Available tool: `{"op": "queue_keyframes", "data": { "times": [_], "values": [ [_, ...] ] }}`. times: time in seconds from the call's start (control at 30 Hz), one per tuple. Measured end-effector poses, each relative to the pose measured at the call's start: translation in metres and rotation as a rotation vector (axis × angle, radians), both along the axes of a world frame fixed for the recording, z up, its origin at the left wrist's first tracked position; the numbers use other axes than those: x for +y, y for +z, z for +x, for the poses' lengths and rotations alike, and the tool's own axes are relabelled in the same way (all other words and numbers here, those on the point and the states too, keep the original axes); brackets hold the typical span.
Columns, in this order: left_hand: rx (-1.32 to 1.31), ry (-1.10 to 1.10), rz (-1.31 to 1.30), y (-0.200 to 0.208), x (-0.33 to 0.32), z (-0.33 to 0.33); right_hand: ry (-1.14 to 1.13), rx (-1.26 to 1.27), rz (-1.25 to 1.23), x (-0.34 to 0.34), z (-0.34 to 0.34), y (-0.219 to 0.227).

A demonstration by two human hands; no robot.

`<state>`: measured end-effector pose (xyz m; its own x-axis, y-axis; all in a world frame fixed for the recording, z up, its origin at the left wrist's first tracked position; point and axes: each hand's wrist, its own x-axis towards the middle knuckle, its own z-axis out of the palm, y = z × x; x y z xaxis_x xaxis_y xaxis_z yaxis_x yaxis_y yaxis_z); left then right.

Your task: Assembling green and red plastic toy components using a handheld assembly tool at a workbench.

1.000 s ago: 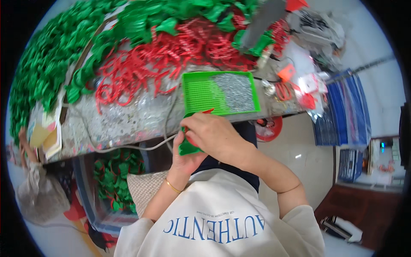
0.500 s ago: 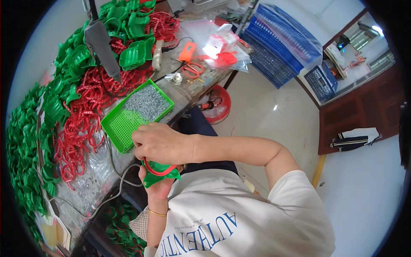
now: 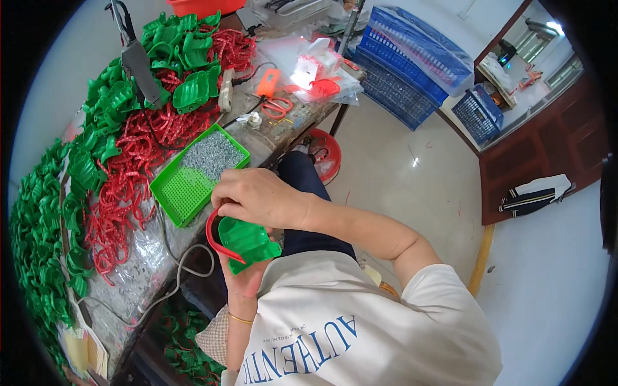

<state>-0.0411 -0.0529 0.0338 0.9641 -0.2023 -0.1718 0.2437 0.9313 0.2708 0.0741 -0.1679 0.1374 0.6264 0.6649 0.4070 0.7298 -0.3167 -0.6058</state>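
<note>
You have both hands at work just off the near right side of the green tray (image 3: 179, 197). Your left hand (image 3: 250, 280) holds a green plastic piece (image 3: 243, 242) from underneath, with most of its fingers hidden by it. Your right hand (image 3: 264, 198), on the side closer to the tray, grips the upper end of a red curved strip (image 3: 214, 237) between thumb and fingers. The strip bows out toward the tray, and its lower end lies against the edge of the piece; you cannot tell from here whether it is fastened there.

The tray sits on the worktop (image 3: 273, 134), small metallic bits (image 3: 211, 154) filling its far right part. Left of the tray spreads a heap of red strips (image 3: 122, 202), and farther left a large pile of green pieces (image 3: 40, 231). Beyond the tray hangs a grey tool (image 3: 140, 72). To its far right lie orange-handled scissors (image 3: 277, 108). A red bin (image 3: 332, 154) stands on the floor right of the tray, and blue crates (image 3: 402, 83) are stacked well beyond that. A pale cable (image 3: 205, 273) loops on the tray's near side.
</note>
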Motion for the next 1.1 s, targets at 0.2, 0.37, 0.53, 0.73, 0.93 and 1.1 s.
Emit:
{"op": "queue_keyframes", "data": {
  "times": [0.2, 0.37, 0.53, 0.73, 0.93, 1.1],
  "values": [
    [0.053, 0.075, 0.062, -0.013, 0.002, 0.0, -0.154, 0.092, 0.002, 0.002, -0.027, -0.03],
    [0.085, 0.083, 0.124, -0.033, 0.012, -0.015, -0.177, 0.075, 0.043, 0.011, -0.042, -0.064],
    [0.088, 0.115, 0.105, -0.037, 0.017, -0.032, -0.171, 0.135, 0.066, 0.017, -0.05, -0.073],
    [0.068, 0.033, 0.119, -0.031, 0.017, -0.028, -0.172, 0.138, 0.026, 0.015, -0.048, -0.072],
    [0.078, 0.017, 0.038, -0.039, 0.022, -0.026, -0.16, 0.141, 0.028, 0.017, -0.045, -0.076],
    [0.051, -0.011, -0.028, -0.035, 0.027, -0.016, -0.19, 0.111, -0.005, 0.024, -0.036, -0.072]
  ]
}}
